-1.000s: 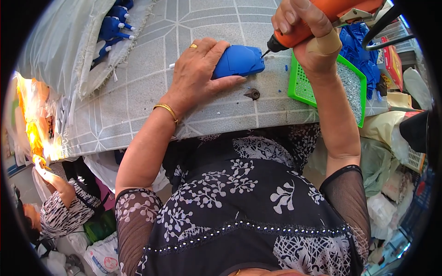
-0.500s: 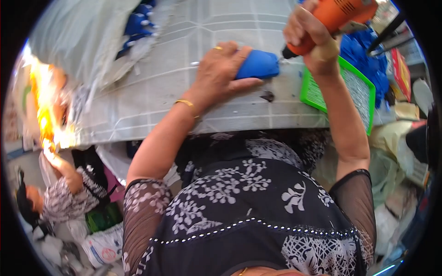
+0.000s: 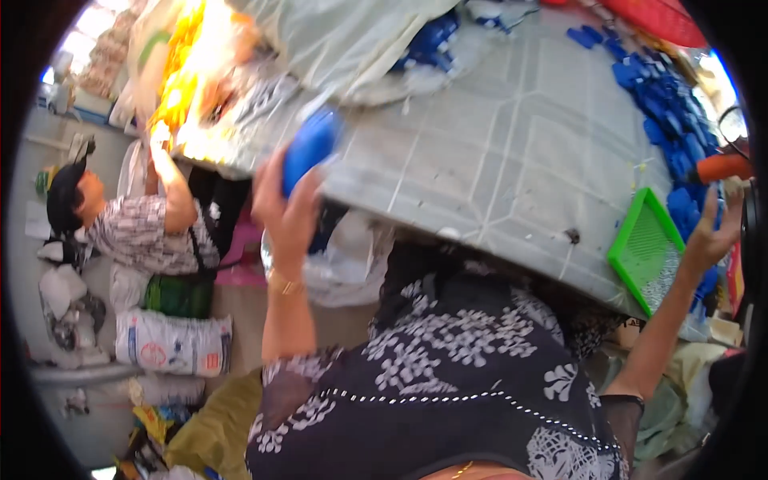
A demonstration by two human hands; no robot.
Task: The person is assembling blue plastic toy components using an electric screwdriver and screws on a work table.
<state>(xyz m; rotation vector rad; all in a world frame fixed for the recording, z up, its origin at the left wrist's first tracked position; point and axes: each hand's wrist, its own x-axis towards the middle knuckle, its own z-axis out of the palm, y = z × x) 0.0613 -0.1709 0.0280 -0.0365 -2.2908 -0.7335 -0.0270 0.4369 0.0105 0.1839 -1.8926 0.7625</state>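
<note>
A smooth blue plastic piece (image 3: 310, 150), blurred by motion, is in my left hand (image 3: 290, 200), gripped between thumb and fingers. That hand is raised at the table's left front edge, over a bag-lined container. At the far right, my right hand (image 3: 716, 228) has its thumb and fingers apart, with nothing seen in them. Just beyond its fingertips is an orange power drill (image 3: 722, 168), partly cut off by the picture's rim. Beside my right forearm stands a green tray (image 3: 628, 232) of small silvery parts.
Many blue pieces (image 3: 652, 88) are heaped along the right side of the grey table (image 3: 488, 152). White sheeting (image 3: 344, 40) covers more blue pieces at the back. A white-lined container (image 3: 352, 264) stands below the left edge. A co-worker (image 3: 152, 228) is at the left, near bright yellow items.
My left hand has lifted the blue piece off the table and carried it left. My right hand has moved right and let go of the drill. The view has turned leftward.
</note>
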